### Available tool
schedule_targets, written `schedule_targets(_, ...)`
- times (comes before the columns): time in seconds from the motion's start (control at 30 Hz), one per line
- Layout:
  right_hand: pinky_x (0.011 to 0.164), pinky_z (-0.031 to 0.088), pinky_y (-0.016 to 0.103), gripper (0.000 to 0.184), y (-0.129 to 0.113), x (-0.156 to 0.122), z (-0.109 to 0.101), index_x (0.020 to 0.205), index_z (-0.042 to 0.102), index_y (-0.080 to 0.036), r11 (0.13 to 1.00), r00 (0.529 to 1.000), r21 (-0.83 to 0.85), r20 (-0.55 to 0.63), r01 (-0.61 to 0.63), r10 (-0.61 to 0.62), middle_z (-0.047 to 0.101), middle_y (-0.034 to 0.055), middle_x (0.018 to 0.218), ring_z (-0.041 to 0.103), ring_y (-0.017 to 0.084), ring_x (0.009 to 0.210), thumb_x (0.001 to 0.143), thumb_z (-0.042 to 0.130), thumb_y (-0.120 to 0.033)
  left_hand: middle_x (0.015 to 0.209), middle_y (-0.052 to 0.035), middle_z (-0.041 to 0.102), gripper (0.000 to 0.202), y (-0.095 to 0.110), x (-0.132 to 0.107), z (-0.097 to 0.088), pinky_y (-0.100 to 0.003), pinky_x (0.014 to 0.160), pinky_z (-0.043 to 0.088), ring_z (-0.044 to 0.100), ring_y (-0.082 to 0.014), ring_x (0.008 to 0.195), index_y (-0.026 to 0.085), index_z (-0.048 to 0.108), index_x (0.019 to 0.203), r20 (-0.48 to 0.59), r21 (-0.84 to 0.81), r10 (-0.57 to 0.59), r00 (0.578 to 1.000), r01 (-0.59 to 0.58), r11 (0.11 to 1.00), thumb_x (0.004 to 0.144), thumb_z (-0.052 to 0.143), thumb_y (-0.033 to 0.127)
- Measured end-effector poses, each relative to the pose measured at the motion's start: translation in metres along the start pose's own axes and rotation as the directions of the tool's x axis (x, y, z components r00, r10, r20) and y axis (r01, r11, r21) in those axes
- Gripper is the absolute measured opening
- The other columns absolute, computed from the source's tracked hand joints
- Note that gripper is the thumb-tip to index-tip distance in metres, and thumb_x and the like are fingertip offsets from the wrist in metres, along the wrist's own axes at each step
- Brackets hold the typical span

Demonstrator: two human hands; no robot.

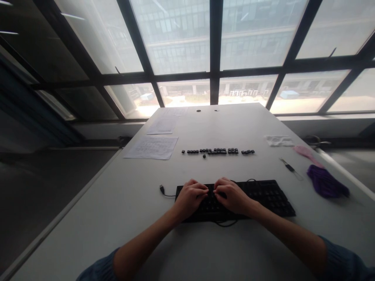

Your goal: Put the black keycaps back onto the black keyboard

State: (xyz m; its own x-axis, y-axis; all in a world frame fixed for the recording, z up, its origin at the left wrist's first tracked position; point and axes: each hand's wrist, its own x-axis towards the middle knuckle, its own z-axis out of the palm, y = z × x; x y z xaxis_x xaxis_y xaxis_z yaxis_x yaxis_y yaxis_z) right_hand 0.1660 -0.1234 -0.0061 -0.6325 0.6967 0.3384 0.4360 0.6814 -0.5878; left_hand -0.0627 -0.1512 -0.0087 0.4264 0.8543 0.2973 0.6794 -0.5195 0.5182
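A black keyboard (269, 195) lies on the white table (146, 218) in front of me. My left hand (190, 196) rests on its left half with the fingers curled down onto the keys. My right hand (231, 195) sits beside it on the middle of the keyboard, fingers also bent and pinched toward the left hand. What the fingertips hold is hidden. Farther back, a row of several loose black keycaps (218, 151) lies in a line, with one keycap (204, 156) just in front of the row. The keyboard's USB plug (161, 189) lies to its left.
Printed sheets (151, 147) lie at the back left of the table. On the right are a small tool (290, 168), a pink brush (306, 153), a purple cloth (325, 182) and a clear plastic bag (279, 140). Large windows stand behind the table.
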Motion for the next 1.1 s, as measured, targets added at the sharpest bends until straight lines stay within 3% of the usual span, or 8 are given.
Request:
schedule_targets(0.23, 0.083, 0.047, 0.036, 0.018, -0.006, -0.004, -0.005, 0.078, 0.071, -0.02, 0.984, 1.0, -0.177, 0.027, 0.006, -0.002, 0.067, 0.0064, 0.094, 0.057, 0.021, 0.091, 0.093, 0.06, -0.02, 0.115, -0.0038, 0.065, 0.02, 0.009, -0.01, -0.008, -0.043, 0.095, 0.044, 0.051, -0.0251, 0.109, 0.036, 0.077, 0.106, 0.04, 0.161, -0.055, 0.998, 0.048, 0.986, 0.093, 0.064, 0.03)
schedule_targets(0.4, 0.083, 0.046, 0.038, 0.011, -0.003, 0.0, -0.009, 0.083, 0.071, -0.021, 0.986, 0.996, -0.166, 0.088, 0.028, -0.013, 0.069, 0.0065, 0.094, 0.057, 0.022, 0.091, 0.091, 0.064, -0.022, 0.112, -0.0036, 0.066, 0.016, 0.005, -0.001, -0.016, -0.043, 0.096, 0.043, 0.053, -0.025, 0.108, 0.035, 0.079, 0.099, 0.1, 0.103, -0.068, 0.993, 0.057, 0.993, 0.092, 0.065, 0.033)
schedule_targets(0.47, 0.083, 0.046, 0.036, 0.005, 0.006, 0.012, -0.015, 0.088, 0.072, -0.022, 0.993, 0.996, -0.114, 0.086, 0.029, -0.019, 0.07, 0.0056, 0.094, 0.059, 0.022, 0.091, 0.089, 0.067, -0.022, 0.108, -0.0042, 0.069, 0.017, -0.006, 0.015, -0.021, -0.039, 0.094, 0.046, 0.058, -0.0228, 0.102, 0.032, 0.078, 0.102, 0.078, 0.015, -0.062, 0.995, 0.061, 0.998, 0.09, 0.067, 0.033)
schedule_targets(0.53, 0.084, 0.046, 0.035, 0.008, 0.023, 0.035, -0.021, 0.094, 0.073, -0.022, 0.993, 1.0, -0.12, -0.001, -0.02, 0.02, 0.071, 0.0056, 0.095, 0.06, 0.021, 0.092, 0.089, 0.067, -0.02, 0.103, -0.0055, 0.072, 0.022, -0.023, 0.04, -0.025, -0.035, 0.091, 0.05, 0.063, -0.0202, 0.094, 0.026, 0.077, 0.109, -0.014, -0.056, -0.095, 0.995, 0.094, 0.994, 0.091, 0.065, 0.032)
schedule_targets(0.63, 0.087, 0.045, 0.034, 0.014, 0.054, 0.08, -0.027, 0.1, 0.073, -0.018, 0.928, 0.979, -0.331, -0.161, -0.171, 0.123, 0.071, 0.0077, 0.099, 0.06, 0.022, 0.096, 0.093, 0.061, -0.018, 0.1, -0.0064, 0.075, 0.02, -0.055, 0.087, -0.026, -0.035, 0.09, 0.051, 0.066, -0.0202, 0.088, 0.022, 0.077, 0.106, -0.155, 0.043, -0.184, 0.971, 0.192, 0.98, 0.089, 0.067, 0.026)
schedule_targets(0.77, 0.087, 0.042, 0.036, 0.018, 0.087, 0.13, -0.023, 0.099, 0.076, -0.015, 0.887, 0.978, -0.421, -0.162, -0.192, 0.134, 0.069, 0.0127, 0.1, 0.055, 0.026, 0.1, 0.094, 0.059, -0.015, 0.105, -0.0095, 0.076, 0.02, -0.089, 0.133, -0.015, -0.041, 0.098, 0.048, 0.067, -0.0248, 0.098, 0.02, 0.079, 0.102, -0.168, 0.077, -0.199, 0.966, 0.214, 0.974, 0.082, 0.073, 0.019)
schedule_targets(0.97, 0.089, 0.037, 0.039, 0.02, 0.105, 0.146, -0.008, 0.087, 0.076, -0.015, 0.858, 0.994, -0.502, -0.064, -0.104, 0.083, 0.067, 0.0151, 0.106, 0.05, 0.029, 0.107, 0.094, 0.058, -0.014, 0.102, -0.0052, 0.078, 0.017, -0.104, 0.15, 0.01, -0.041, 0.1, 0.048, 0.068, -0.0232, 0.098, 0.023, 0.08, 0.095, -0.139, 0.043, -0.167, 0.976, 0.174, 0.984, 0.081, 0.074, 0.016)
schedule_targets(1.1, 0.091, 0.035, 0.041, 0.023, 0.108, 0.148, -0.005, 0.085, 0.075, -0.013, 0.857, 0.998, -0.513, -0.009, -0.055, 0.059, 0.068, 0.0165, 0.105, 0.048, 0.03, 0.109, 0.095, 0.054, -0.012, 0.09, -0.0048, 0.079, 0.016, -0.105, 0.152, 0.014, -0.041, 0.096, 0.051, 0.07, -0.0226, 0.089, 0.021, 0.08, 0.09, -0.139, -0.006, -0.178, 0.974, 0.179, 0.984, 0.08, 0.072, 0.012)
